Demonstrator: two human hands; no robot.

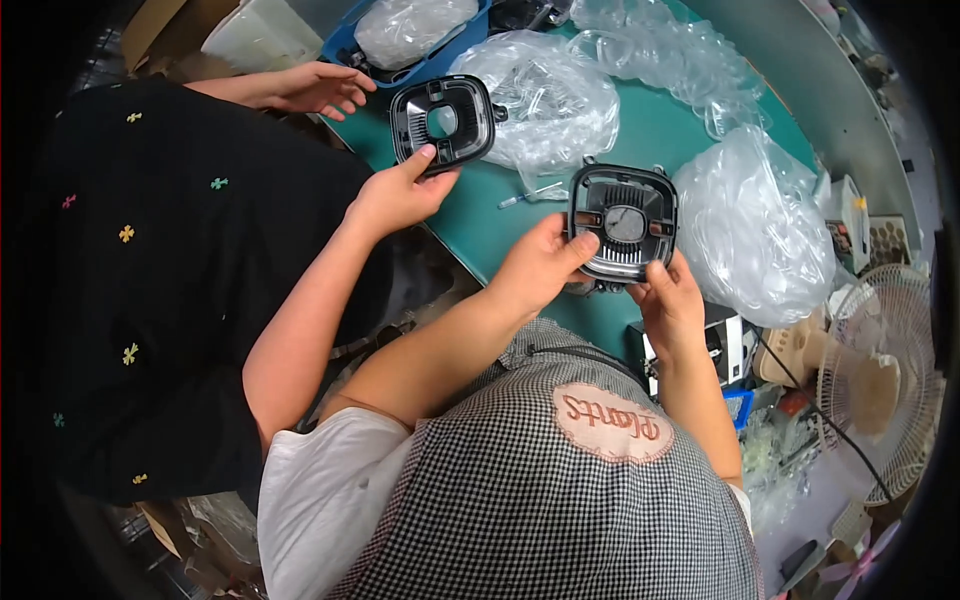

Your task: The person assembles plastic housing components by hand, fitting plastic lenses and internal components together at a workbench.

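Note:
Both my hands hold one square black plastic housing with rounded corners, ribbed inner walls and a pale round middle. My left hand grips its left side, thumb on the front rim. My right hand holds the lower right corner between thumb and fingers. The housing is raised over the green table, its front facing me. To the left, a co-worker's hand holds a similar black housing with an open middle. That person's other hand is apart from it, fingers spread.
Clear plastic bags lie right and behind on the green table. Clear lens-like covers are heaped at the back. A blue bin holds a bagged bundle. A small pen-like tool lies mid-table. A fan stands right.

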